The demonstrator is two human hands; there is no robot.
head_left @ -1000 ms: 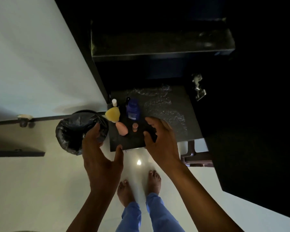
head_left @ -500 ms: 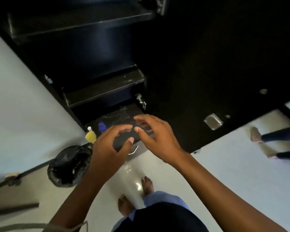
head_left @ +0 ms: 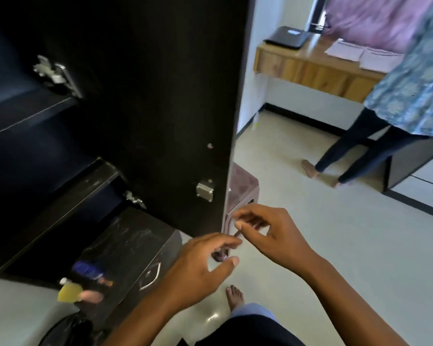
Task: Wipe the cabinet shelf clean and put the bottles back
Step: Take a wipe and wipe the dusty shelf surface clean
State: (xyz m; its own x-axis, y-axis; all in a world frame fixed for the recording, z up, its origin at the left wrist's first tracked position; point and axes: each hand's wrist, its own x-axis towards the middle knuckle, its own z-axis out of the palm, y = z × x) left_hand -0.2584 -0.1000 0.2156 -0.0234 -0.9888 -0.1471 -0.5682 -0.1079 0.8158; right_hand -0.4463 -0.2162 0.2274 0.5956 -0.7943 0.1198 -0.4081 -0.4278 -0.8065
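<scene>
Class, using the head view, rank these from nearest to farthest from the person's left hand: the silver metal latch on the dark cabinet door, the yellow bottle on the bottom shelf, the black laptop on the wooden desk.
1. Silver metal latch, just above the left hand.
2. Yellow bottle, far left on the shelf.
3. Black laptop, top right on the desk.

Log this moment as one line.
left hand: empty | right hand: empty | bottles: bottom shelf, left | both hands right of shelf

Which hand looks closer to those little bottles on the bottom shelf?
The left hand, probably. It hangs nearer the bottom shelf, where the blue bottle and yellow bottle sit at the left end. The right hand is farther right, by the cabinet door's edge.
</scene>
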